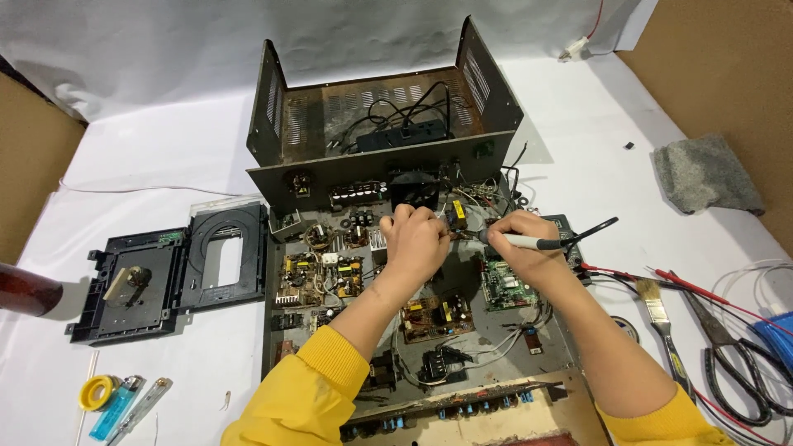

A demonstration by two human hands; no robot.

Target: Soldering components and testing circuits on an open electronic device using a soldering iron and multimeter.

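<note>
My left hand (415, 239) is curled down into the middle of the opened chassis (413, 330), fingers bent and pressed among the small parts near the back wall, though I cannot tell what, if anything, they pinch. My right hand (522, 241) is closed around a pen-shaped tool with a white grip (529, 242), held nearly level with its tip pointing toward my left hand, and its black cord (596, 229) loops out to the right of the chassis. Below my left hand inside the chassis sit a brownish circuit board (429, 315) and, further left, another crowded board (318, 277); under my right hand is a green circuit board (505, 287). The perforated metal cover (384, 116) stands upright just behind the chassis, with black cables lying in it. Left of the chassis on the white table (165, 149) lies a black disc-drive tray (178, 277), and beyond it, nearer me, a yellow roll of tape (97, 391) beside a blue lighter (116, 407). Right of the chassis lie a paintbrush (661, 318), black-handled scissors (735, 363) and red probe leads (628, 272); well away toward the far right corner rests a grey cloth (706, 173). Both my sleeves are yellow.
</note>
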